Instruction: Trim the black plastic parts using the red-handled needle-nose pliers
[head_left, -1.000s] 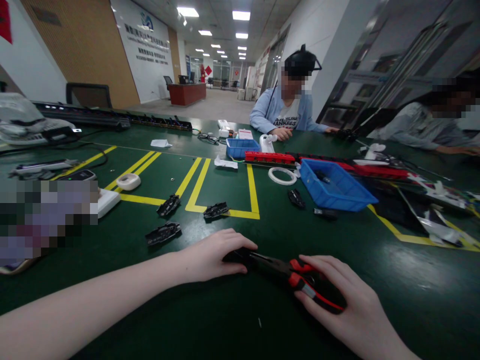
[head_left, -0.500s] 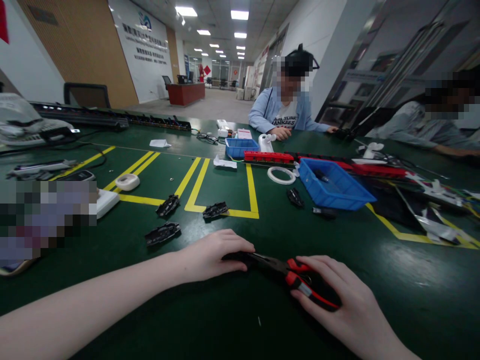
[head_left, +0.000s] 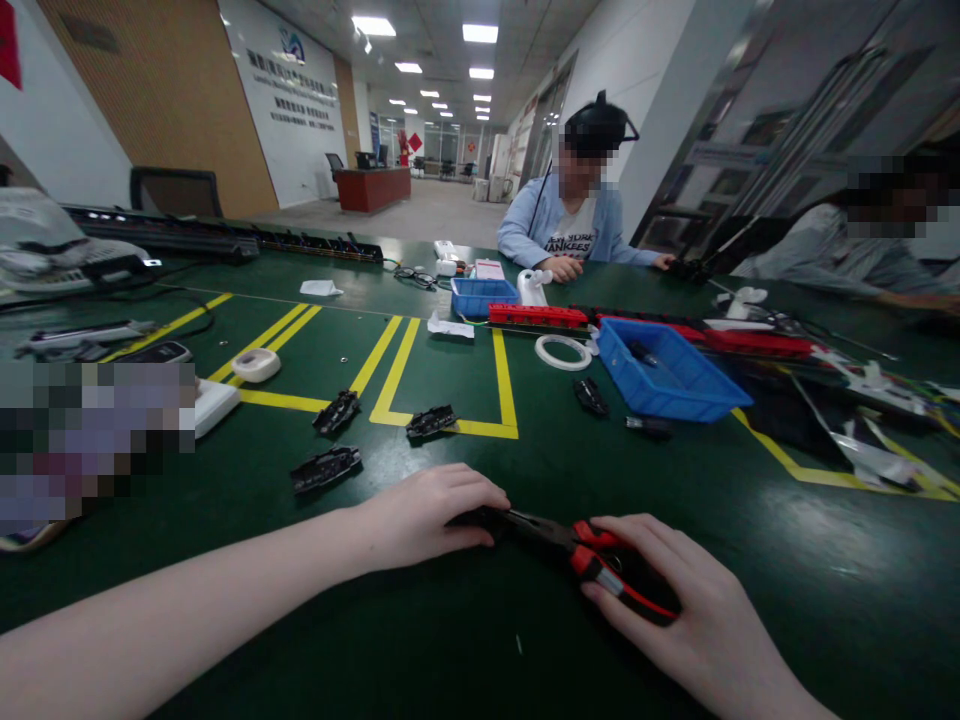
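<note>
While the left hand (head_left: pixel 424 515) lies flat, fingers pressed together over a small dark part, the right hand (head_left: pixel 675 610) has its fingers wrapped around red-handled pliers (head_left: pixel 577 555), whose tip reaches the left fingertips on the green surface (head_left: pixel 525 470).

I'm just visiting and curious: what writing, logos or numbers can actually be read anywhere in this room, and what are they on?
"YANKEES": white T-shirt of the person across the green table; the line above it is too blurred.
White wall sign: a blue logo and rows of dark lettering, too small to read.
Red-handled pliers under the right hand: no readable marking.
</note>
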